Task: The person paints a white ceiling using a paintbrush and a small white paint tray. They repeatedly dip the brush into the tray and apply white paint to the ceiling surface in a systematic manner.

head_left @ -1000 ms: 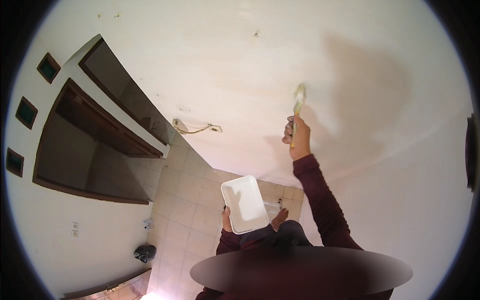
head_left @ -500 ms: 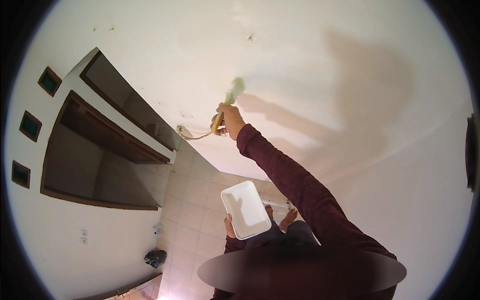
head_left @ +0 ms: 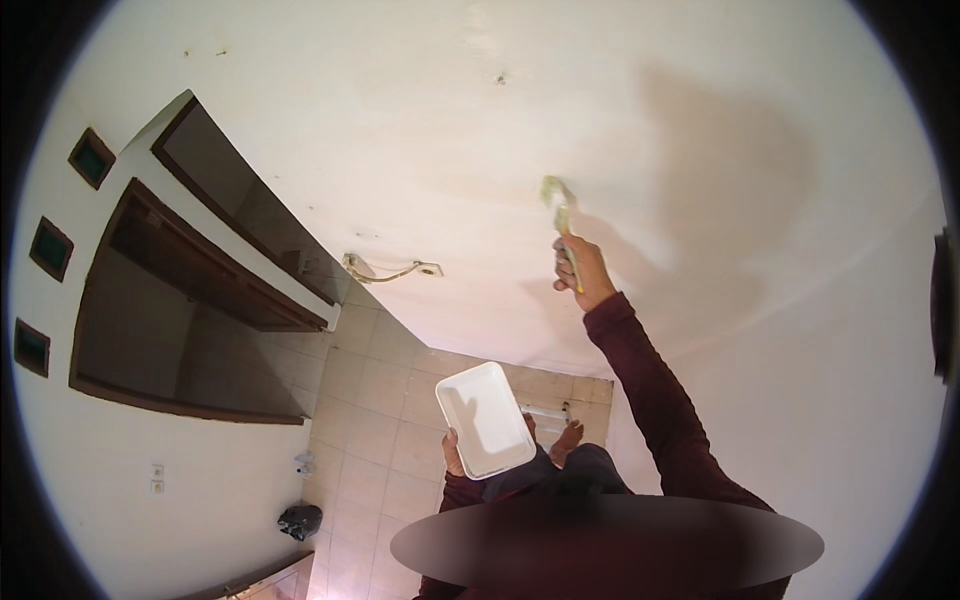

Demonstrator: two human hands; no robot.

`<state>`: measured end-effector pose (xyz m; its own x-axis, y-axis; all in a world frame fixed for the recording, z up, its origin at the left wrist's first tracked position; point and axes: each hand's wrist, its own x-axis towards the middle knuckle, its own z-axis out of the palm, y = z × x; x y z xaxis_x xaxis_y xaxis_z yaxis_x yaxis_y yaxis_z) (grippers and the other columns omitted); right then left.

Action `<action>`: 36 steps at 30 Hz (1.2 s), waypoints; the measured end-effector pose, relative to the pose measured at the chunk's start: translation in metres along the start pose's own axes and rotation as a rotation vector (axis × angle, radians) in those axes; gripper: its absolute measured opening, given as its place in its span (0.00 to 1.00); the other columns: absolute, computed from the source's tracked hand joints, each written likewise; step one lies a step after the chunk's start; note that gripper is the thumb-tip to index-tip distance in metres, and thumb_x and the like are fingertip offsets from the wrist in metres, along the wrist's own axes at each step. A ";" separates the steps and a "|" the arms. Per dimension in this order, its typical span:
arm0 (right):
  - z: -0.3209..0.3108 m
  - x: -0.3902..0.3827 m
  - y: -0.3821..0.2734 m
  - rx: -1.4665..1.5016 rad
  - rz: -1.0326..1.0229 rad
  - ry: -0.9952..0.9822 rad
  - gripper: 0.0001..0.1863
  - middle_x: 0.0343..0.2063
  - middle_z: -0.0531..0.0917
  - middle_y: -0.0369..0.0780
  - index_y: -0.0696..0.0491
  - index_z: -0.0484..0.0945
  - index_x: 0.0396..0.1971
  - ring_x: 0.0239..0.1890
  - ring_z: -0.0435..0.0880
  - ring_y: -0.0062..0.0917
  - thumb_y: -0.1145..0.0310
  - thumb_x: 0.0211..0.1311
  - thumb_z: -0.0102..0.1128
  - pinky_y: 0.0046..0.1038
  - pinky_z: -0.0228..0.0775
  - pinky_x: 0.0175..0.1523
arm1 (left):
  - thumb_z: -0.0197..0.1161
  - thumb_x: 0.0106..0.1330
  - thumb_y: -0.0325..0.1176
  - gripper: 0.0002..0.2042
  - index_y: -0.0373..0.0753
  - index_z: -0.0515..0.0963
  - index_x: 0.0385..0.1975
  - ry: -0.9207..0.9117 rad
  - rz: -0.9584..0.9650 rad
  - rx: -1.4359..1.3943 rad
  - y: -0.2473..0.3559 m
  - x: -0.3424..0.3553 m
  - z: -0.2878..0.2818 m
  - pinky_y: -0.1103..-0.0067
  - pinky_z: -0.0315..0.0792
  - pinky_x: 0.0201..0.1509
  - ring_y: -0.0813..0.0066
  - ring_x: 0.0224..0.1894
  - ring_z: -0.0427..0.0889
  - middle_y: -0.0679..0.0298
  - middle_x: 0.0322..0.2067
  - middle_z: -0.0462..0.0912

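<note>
My right hand (head_left: 585,265) grips a paintbrush (head_left: 561,205) by its thin yellow handle, its pale, greenish-white bristles raised against the white wall (head_left: 470,130). My arm and hand cast a shadow there. Lower down, my left hand (head_left: 452,452) holds a white rectangular tray (head_left: 483,418) by its left side, in front of my legs. What lies in the tray is white and hard to make out. A beige wall fixture with a curved cable (head_left: 428,268) is to the left of the brush.
Two dark-framed doorways (head_left: 190,305) and three small square openings (head_left: 92,158) are in the left wall. Below are the tiled floor (head_left: 370,420), my bare foot (head_left: 568,432), a pale metal object (head_left: 545,412) beside it, and a black bag (head_left: 300,520) by the wall.
My right hand with the brush swept left half a second ago and is now back rightward, a little left of and below where it started. The tray stays low in my left hand.
</note>
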<state>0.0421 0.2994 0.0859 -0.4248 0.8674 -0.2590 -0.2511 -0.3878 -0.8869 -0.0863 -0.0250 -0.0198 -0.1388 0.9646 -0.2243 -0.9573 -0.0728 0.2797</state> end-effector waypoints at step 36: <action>0.064 -0.019 -0.056 0.245 -0.164 0.063 0.17 0.16 0.65 0.29 0.47 0.70 0.32 0.15 0.65 0.17 0.49 0.69 0.53 0.27 0.64 0.25 | 0.72 0.54 0.54 0.42 0.37 0.66 0.65 0.110 0.103 -0.035 -0.004 -0.004 -0.038 0.58 0.74 0.61 0.54 0.57 0.78 0.51 0.57 0.76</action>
<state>0.0090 0.2843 0.1649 -0.3087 0.9392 -0.1502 -0.5173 -0.2983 -0.8021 -0.0915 -0.0382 -0.0557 -0.2621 0.9179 -0.2979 -0.9446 -0.1809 0.2738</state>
